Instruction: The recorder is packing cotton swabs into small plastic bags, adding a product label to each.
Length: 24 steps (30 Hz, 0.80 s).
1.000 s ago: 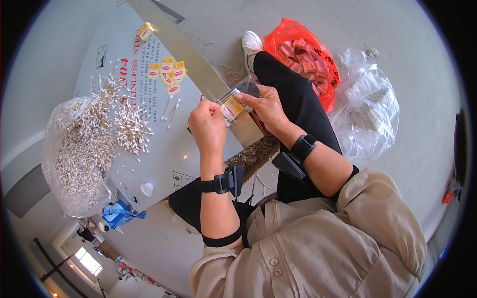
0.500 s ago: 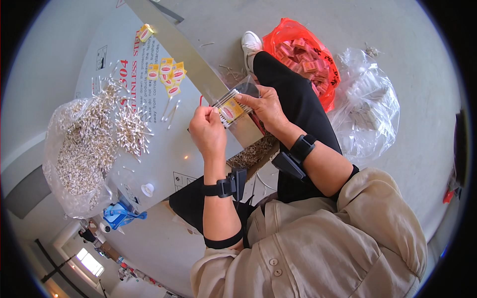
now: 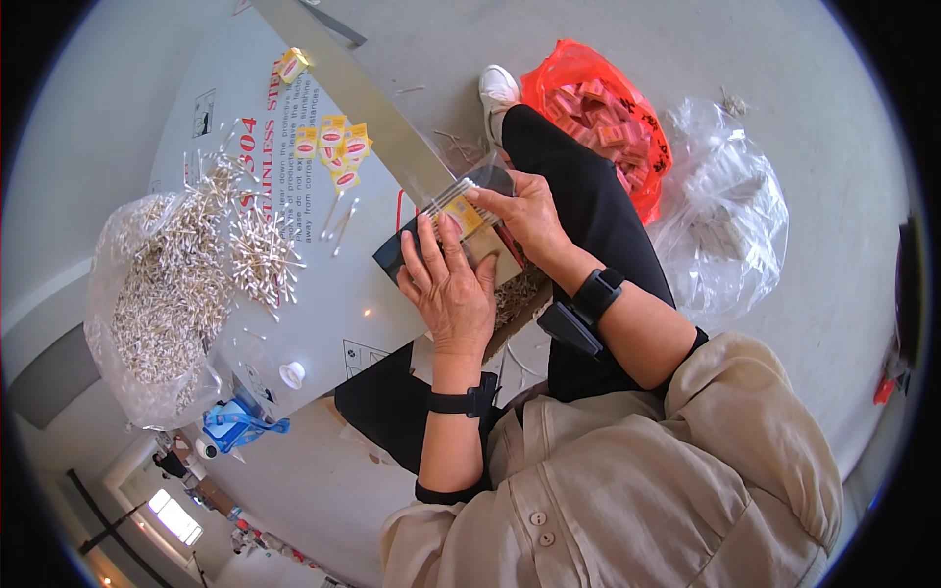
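A clear plastic packet of cotton swabs with a yellow card (image 3: 461, 213) is at the table's near corner. My right hand (image 3: 534, 218) pinches it, the thumb lying over its upper side. My left hand (image 3: 453, 299) is spread out with fingers extended, the fingertips at the packet's lower left end. Whether they press on the packet is hard to tell. A dark flat piece (image 3: 389, 257) shows beside and partly under the left fingers. To the left lie a loose heap of cotton swabs (image 3: 263, 257) and several small yellow cards (image 3: 343, 149).
A clear bag full of swabs (image 3: 162, 309) sits on the table's left. A blue container (image 3: 230, 423) and white cap (image 3: 292, 374) are near its front edge. On the floor at right stand a red bag of pink packs (image 3: 598, 127) and a clear plastic bag (image 3: 725, 211).
My left hand has let go of the packet's end, moved slightly right and down, and spread its fingers flat. The right hand stays in place with the packet.
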Each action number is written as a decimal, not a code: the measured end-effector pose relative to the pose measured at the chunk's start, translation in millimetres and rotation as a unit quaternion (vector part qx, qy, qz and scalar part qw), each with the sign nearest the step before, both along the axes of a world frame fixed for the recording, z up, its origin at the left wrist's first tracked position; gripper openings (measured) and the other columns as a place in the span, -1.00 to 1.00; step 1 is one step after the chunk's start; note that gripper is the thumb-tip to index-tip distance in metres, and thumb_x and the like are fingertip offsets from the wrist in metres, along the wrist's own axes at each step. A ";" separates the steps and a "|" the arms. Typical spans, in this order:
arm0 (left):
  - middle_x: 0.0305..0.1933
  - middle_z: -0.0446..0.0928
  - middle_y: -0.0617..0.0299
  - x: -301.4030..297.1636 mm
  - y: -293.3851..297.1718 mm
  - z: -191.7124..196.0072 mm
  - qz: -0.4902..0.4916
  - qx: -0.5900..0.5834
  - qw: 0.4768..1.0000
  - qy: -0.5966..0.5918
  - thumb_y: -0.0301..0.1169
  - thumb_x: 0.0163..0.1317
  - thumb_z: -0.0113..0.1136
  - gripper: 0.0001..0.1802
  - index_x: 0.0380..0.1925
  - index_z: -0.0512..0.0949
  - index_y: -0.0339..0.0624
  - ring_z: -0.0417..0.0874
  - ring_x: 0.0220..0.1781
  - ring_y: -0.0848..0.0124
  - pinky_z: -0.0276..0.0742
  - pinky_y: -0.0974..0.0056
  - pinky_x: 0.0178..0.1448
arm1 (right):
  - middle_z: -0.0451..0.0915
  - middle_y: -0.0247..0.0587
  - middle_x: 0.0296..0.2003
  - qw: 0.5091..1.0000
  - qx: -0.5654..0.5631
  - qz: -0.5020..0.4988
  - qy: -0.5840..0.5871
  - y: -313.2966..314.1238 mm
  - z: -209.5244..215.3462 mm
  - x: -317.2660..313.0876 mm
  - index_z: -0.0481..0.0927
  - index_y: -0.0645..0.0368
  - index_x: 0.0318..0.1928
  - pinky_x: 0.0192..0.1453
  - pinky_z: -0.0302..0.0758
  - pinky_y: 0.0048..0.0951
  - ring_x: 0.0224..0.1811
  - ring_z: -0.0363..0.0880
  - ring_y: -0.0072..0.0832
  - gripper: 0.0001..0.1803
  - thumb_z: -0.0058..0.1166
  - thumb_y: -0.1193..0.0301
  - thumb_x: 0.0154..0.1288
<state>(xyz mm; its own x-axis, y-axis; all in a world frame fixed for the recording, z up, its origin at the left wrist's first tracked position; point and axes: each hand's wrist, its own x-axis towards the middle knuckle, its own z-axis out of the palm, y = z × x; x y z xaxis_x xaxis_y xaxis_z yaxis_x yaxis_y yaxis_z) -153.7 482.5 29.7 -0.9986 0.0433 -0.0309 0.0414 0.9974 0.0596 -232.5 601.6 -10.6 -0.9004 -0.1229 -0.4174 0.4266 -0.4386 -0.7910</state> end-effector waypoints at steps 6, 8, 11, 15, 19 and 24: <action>0.52 -0.02 -0.10 5.1 -8.9 -4.6 0.032 0.042 0.998 0.031 0.03 0.34 0.04 -0.17 0.44 0.07 -0.24 -0.05 0.54 -0.09 -0.08 -0.20 0.47 | 0.69 -0.32 -0.41 0.999 -0.024 -0.007 -0.022 -2.1 -3.7 1.1 0.69 0.32 -0.26 -0.34 0.52 -0.57 -0.43 0.55 -0.70 -0.83 0.29 0.45 0.21; 0.53 -0.02 -0.09 6.4 -13.6 -5.6 0.042 0.052 0.997 0.027 0.06 0.35 -0.01 -0.17 0.44 0.06 -0.24 -0.05 0.54 -0.09 -0.08 -0.18 0.47 | 0.66 -0.36 -0.45 1.000 -0.026 -0.012 -0.010 -0.6 -2.3 0.6 0.67 0.32 -0.31 -0.36 0.50 -0.57 -0.45 0.53 -0.71 -0.81 0.31 0.41 0.20; 0.49 0.06 -0.09 4.7 -29.9 -6.4 0.058 0.082 0.993 0.066 -0.04 0.36 0.04 -0.24 0.41 0.12 -0.26 0.02 0.52 -0.10 -0.01 -0.13 0.47 | 0.59 -0.41 -0.48 0.997 -0.015 -0.075 0.015 -0.2 -23.9 2.0 0.62 0.29 -0.35 -0.41 0.45 -0.60 -0.47 0.48 -0.72 -0.80 0.31 0.39 0.21; 0.27 0.35 -0.10 -8.1 -84.5 -9.2 0.103 0.133 0.963 0.212 -0.46 0.18 0.21 -0.46 0.18 0.38 -0.29 0.29 0.33 -0.12 0.22 -0.07 0.37 | 0.51 -0.42 -0.39 0.984 0.081 -0.140 0.069 11.3 0.7 0.3 0.54 0.22 -0.16 -0.33 0.39 -0.62 -0.42 0.40 -0.70 -0.77 0.22 0.34 0.32; 0.04 0.47 0.04 -31.8 -135.1 -4.1 0.171 0.184 0.947 0.201 -0.57 0.03 0.30 -0.60 -0.06 0.52 -0.23 0.40 0.12 0.01 0.33 0.00 0.23 | 0.43 -0.42 -0.36 0.936 0.241 -0.172 0.189 13.4 5.1 -0.3 0.51 0.22 -0.14 -0.25 0.35 -0.63 -0.37 0.31 -0.68 -0.84 0.17 0.51 0.31; -0.06 0.48 0.16 -68.8 -147.6 -2.2 0.126 0.143 0.967 0.167 -0.48 -0.16 0.49 -0.48 -0.10 0.56 -0.12 0.41 0.07 0.10 0.36 0.06 0.15 | 0.43 -0.31 -0.34 0.881 0.337 -0.100 0.317 13.5 18.5 3.6 0.50 0.22 -0.20 -0.29 0.33 -0.59 -0.39 0.32 -0.58 -0.84 0.16 0.61 0.22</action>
<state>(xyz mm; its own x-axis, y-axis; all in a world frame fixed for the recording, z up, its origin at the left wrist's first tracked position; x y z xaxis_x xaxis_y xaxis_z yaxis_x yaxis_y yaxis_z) -222.5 334.9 27.5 -0.9307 -0.2432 0.2734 -0.1357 0.9233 0.3592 -228.9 615.1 7.9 -0.9544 0.1486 0.2589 -0.2263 0.2054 -0.9521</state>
